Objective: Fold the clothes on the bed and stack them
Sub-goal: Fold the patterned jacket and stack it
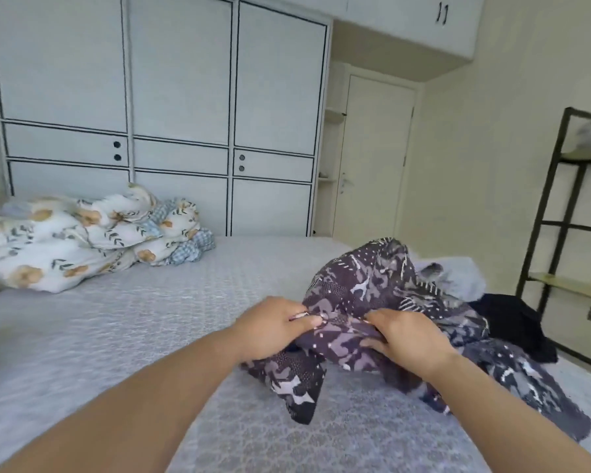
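Both my hands are closed on fabric, side by side, out ahead of me.

My left hand [270, 327] sits palm down with its fingers curled and the thumb pinching a fold of the patterned garment [372, 302] at its right edge. My right hand [406, 339] lies just beside it to the right, fingers bent into the same cloth and thumb tucked under on its near left side. Both bare forearms run from the near edge toward the middle, the left one longer and lower.

No text, label, brand or number can be read anywhere in the view. The surfaces carry only patterns and plain finishes.
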